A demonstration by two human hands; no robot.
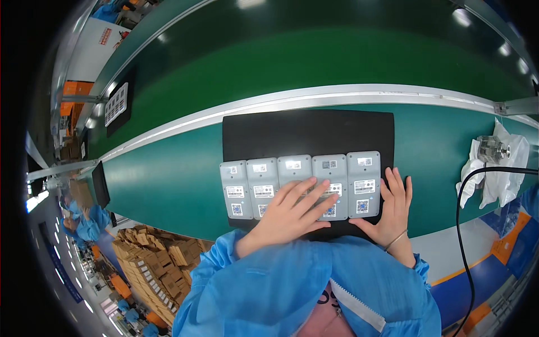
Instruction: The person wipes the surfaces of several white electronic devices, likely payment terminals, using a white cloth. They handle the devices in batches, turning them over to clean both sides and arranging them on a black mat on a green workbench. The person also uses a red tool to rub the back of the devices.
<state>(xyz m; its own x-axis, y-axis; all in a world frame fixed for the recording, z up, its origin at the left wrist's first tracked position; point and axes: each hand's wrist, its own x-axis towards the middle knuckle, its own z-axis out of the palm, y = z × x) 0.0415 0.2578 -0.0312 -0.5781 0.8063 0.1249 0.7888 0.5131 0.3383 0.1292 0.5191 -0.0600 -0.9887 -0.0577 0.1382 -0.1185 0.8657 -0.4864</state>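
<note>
Several grey handheld devices with white labels lie side by side in a row on a black mat [309, 132]. My left hand [297, 208] rests with fingers spread over the middle devices, covering part of a device [294, 167] and of the one to its right [329, 168]. At the right end of the row, my right hand [391, 210] is open; its thumb is by the lower corner of the last device [364, 182] and its fingers stretch along that device's right side. The leftmost devices [234, 185] are uncovered by either hand.
Beyond the metal rail [314, 98] runs a green conveyor belt [337, 56], carrying another set of labelled devices [116, 105] at far left. White plastic bags [499, 168] and a clear bottle [493, 149] stand at right, near a black cable [461, 236]. Cardboard boxes [157, 264] are stacked lower left.
</note>
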